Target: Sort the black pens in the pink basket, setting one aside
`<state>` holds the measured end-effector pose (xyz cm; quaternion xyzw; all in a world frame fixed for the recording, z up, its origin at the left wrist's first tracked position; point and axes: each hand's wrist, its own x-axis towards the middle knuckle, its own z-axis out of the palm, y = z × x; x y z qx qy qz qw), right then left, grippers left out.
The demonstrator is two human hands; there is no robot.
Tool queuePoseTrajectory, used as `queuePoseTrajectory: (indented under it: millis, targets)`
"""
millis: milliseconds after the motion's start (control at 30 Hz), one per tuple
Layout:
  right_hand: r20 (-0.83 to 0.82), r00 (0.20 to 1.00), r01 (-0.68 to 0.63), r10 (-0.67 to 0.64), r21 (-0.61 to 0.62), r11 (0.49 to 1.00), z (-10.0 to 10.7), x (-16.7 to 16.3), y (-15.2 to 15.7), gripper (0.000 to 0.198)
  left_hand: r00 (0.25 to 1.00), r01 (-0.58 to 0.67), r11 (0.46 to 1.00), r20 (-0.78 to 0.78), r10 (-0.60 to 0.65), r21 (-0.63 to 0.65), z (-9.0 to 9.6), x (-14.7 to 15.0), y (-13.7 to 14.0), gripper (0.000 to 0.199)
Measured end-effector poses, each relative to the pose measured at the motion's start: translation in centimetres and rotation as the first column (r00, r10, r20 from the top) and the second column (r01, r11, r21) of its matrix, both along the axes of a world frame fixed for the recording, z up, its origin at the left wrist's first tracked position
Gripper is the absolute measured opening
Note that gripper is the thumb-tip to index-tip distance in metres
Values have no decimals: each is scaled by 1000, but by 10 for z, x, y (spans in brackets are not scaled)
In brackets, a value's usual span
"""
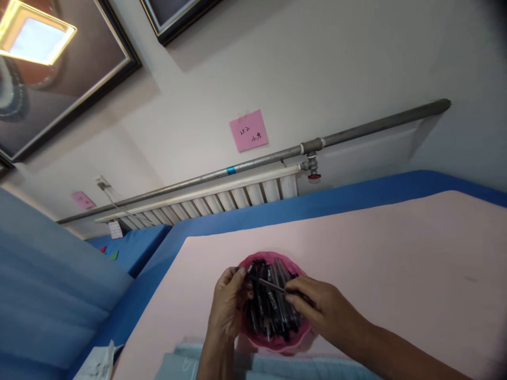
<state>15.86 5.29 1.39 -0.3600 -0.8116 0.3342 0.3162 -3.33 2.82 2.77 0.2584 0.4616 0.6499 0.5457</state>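
My right hand [312, 303] is closed around the rear part of a pen [271, 286], which slants up to the left above a pink basket [279, 345]. At the pen's far end, my left hand [229, 298] pinches a small black piece that looks like a pen cap [252, 277]. Whether the pen and the cap touch I cannot tell. Beneath both hands, the basket is full of black and clear pens [273, 309] lying at various angles. The left fingers partly cover the basket's left side.
The basket stands on a pink sheet [376, 253] over a blue table [309, 208]. Light blue cloth or bags [301, 368] lie along the near edge. Behind are a white radiator [237, 199], a pipe [356, 132] and a pink note [249, 131]. A blue curtain [47, 285] hangs left.
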Motion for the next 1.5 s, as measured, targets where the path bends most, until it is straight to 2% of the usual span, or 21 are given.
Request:
queuePoseTrajectory:
  millis: [133, 200, 300, 433, 533, 667, 833, 1067, 1267, 1500]
  targets:
    - [-18, 1000, 13, -14, -28, 1000, 1, 0, -1, 18, 998, -6, 1000, 55, 5, 11, 3, 5, 0, 26]
    - [-36, 999, 27, -29, -50, 998, 2, 1, -1, 19, 997, -1, 1000, 81, 1, -3, 4, 5, 0, 32]
    - [-51, 998, 28, -29, -26, 999, 1, 0, -2, 20, 994, -35, 999, 105, 37, -23, 1, 5, 1, 35]
    - [-62, 998, 17, -15, 28, 999, -2, -1, -2, 19, 996, -46, 999, 73, 46, -6, -4, 6, 2, 30]
    - [-59, 998, 25, -24, 19, 1000, -2, -1, -2, 20, 999, -17, 1000, 48, 17, -5, -5, 8, 2, 30]
    - [-30, 999, 16, -16, 24, 1000, -2, 0, -3, 19, 996, -70, 997, 50, 69, 13, -2, 9, 1, 30]
    - [-41, 999, 1, 1, 46, 999, -1, 0, -4, 19, 999, -46, 999, 7, 46, 24, -2, 7, 1, 31]
    - [-28, 1000, 1, 1, 44, 999, 0, -1, -4, 19, 997, -47, 999, 64, 48, -14, -2, 7, 1, 33]
    - [-29, 1000, 8, -7, 36, 999, -2, -1, -3, 21, 999, -42, 999, 25, 43, -23, -1, 8, 1, 32]
    - [-27, 1000, -4, 6, 46, 999, 1, -1, -4, 21, 996, -59, 998, 59, 61, -31, -2, 8, 1, 30]
